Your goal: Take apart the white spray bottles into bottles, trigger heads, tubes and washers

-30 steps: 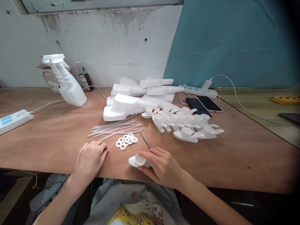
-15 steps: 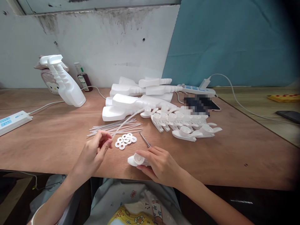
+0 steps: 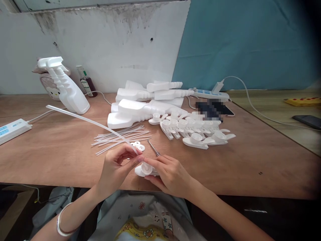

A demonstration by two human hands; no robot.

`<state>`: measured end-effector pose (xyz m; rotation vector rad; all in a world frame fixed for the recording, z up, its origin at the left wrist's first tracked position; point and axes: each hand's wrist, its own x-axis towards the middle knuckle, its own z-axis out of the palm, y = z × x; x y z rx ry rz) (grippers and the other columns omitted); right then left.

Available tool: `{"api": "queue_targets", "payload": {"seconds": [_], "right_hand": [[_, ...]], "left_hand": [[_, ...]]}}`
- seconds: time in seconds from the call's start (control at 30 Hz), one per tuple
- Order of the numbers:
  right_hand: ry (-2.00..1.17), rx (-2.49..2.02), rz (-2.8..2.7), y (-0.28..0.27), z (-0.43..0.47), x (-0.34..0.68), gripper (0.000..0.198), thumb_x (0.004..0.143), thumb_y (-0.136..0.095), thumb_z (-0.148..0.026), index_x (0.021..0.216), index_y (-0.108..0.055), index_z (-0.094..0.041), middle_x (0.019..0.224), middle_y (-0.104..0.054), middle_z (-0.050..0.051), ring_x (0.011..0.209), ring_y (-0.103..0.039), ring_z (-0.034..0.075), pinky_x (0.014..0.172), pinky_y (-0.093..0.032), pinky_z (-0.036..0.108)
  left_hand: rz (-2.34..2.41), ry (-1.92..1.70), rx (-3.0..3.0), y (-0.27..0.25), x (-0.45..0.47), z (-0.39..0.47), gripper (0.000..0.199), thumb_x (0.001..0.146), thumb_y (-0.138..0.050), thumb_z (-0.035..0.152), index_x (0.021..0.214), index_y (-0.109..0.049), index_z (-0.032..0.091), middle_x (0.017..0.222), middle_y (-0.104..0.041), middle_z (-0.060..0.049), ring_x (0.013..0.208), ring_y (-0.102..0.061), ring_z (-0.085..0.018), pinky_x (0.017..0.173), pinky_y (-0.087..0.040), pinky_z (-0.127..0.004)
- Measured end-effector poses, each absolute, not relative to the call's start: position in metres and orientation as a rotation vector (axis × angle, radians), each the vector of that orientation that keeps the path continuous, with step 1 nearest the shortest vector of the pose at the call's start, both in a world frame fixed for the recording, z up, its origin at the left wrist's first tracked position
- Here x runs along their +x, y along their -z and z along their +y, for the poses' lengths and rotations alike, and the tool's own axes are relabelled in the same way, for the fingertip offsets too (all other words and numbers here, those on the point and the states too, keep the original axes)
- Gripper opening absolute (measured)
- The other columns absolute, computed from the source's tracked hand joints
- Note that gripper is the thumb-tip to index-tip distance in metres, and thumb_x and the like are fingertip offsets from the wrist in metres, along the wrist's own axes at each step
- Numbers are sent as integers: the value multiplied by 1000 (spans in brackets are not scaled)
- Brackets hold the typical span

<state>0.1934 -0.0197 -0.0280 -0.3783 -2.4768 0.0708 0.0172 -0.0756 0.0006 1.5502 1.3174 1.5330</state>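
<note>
My left hand [image 3: 122, 165] pinches a thin white plastic tube [image 3: 92, 122] near its lower end; the rest slants up to the left. That lower end is close above a white spray trigger head [image 3: 146, 169], whose round cap opening faces up. My right hand [image 3: 169, 172] grips this spray head against the table near the front edge. Whether the tube touches the opening cannot be made out. A slim metal screwdriver-like tool [image 3: 153, 148] lies by my right fingers. White ring washers [image 3: 140, 147] are partly hidden behind my left hand. More white tubes [image 3: 120, 137] lie beyond them.
Several white spray heads [image 3: 195, 139] lie in rows to the right. White bottles [image 3: 130, 108] are piled behind, and others [image 3: 75, 97] stand at left near a sauce bottle [image 3: 86, 82]. Power strips [image 3: 15, 129] and a pixelated phone-like device [image 3: 210, 109] are on the table [image 3: 50, 160].
My left hand has moved right to the spray head, and the tube in it has swung from leaning right to leaning left. My right hand keeps its hold.
</note>
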Motion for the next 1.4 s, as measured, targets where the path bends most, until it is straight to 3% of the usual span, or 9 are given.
{"api": "queue_targets", "payload": {"seconds": [1.1,1.4], "right_hand": [[-92,-377,-2487,29,-19,193,31,87,-48,-29,112,-47,-10,76,-62,6,64,-54,16,57,-42,27],[-294,-387,-2489,27,-19,194,33,88,-47,-31,115,-43,-13,101,-63,10,80,-61,18,66,-48,29]], "left_hand": [[1475,-1442,2048,0,20,-80,14,76,-59,10,88,-55,16,81,-61,0,68,-59,-8,65,-50,-18],[1420,-1416,1996,6,25,-78,12,77,-60,14,83,-50,18,76,-61,1,71,-61,-9,65,-49,-18]]}}
